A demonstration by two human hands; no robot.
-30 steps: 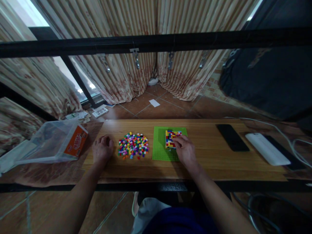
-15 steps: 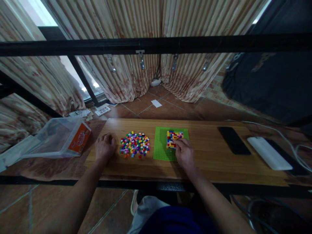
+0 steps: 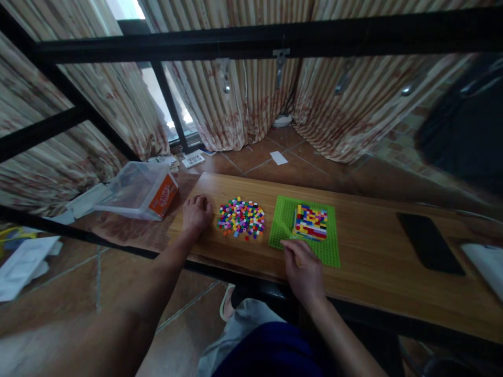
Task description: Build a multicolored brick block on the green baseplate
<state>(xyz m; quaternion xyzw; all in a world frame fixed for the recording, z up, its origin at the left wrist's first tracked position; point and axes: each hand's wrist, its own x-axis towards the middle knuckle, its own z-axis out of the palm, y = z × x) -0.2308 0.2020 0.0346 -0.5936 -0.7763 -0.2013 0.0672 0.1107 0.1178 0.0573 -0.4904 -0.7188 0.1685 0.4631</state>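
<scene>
A green baseplate (image 3: 328, 250) lies on the wooden table (image 3: 369, 262) and carries a block of small coloured bricks (image 3: 310, 222) at its far right. My right hand (image 3: 302, 272) rests at the baseplate's near edge with its fingers curled together, clear of the block. What they hold, if anything, is hidden. A loose pile of small coloured bricks (image 3: 241, 217) lies left of the baseplate. My left hand (image 3: 196, 213) rests on the table just left of the pile, fingers curled under, with nothing seen in it.
A clear plastic box with an orange label (image 3: 141, 191) lies on its side at the table's left end. A black phone (image 3: 430, 243) and a white device (image 3: 487, 264) lie at the right. A black metal frame crosses overhead, with curtains behind it.
My right hand has pulled back from the brick block to the baseplate's near edge. The view has swung left and tilted. My left hand has stayed beside the pile.
</scene>
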